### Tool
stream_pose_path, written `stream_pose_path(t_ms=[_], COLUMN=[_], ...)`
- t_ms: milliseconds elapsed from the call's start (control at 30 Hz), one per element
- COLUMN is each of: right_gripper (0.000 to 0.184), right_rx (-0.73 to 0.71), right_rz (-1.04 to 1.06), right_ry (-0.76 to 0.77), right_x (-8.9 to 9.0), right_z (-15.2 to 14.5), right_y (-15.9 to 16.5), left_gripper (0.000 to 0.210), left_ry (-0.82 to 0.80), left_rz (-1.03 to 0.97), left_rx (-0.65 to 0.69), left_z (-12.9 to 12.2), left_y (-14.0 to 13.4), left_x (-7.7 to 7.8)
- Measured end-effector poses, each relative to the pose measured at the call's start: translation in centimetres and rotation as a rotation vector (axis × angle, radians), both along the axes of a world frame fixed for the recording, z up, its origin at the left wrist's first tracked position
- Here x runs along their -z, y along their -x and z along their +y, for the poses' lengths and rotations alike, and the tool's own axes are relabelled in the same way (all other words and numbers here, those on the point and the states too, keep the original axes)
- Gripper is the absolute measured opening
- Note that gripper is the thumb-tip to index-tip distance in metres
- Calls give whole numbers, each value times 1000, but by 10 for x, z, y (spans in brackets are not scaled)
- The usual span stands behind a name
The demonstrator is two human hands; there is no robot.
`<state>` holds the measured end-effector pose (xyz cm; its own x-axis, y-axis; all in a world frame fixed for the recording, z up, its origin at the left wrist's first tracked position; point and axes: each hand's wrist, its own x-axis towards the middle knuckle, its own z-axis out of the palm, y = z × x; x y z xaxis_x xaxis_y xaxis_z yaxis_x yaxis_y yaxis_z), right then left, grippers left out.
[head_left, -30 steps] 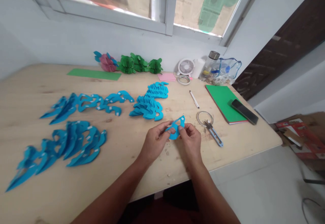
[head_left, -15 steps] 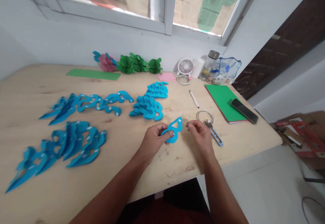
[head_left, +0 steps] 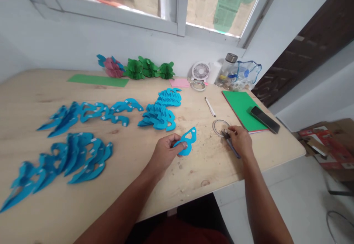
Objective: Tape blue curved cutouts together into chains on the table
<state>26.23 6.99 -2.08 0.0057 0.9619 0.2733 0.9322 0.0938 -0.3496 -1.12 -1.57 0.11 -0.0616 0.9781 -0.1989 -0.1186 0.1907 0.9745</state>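
The left hand (head_left: 165, 151) pinches the blue cutout (head_left: 189, 148) over the table (head_left: 128, 155), and rightward of it the snips (head_left: 232, 147), slanting from far-left to near-right, lie beside the right hand (head_left: 240, 140), whose grip I cannot tell.

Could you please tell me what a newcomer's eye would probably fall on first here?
Probably the bright blue folded paper shapes spread across the left and middle of the table. Next might come the blue cutout in the left hand, then the green sheet at right, partly under a black phone.
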Motion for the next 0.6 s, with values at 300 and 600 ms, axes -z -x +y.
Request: stream_pose_path(t_ms=[300,600], right_gripper=[21,15], right_rx=[-107,-58], right_rz=[-99,-68], right_ry=[41,64], right_x=[1,-1], right_z=[10,7], right_y=[0,2], left_gripper=[13,11], left_ry=[-7,-2], left_rz=[20,10], left_rx=[4,5], left_z=[-1,0], left_y=[0,0], left_x=[-2,-1])
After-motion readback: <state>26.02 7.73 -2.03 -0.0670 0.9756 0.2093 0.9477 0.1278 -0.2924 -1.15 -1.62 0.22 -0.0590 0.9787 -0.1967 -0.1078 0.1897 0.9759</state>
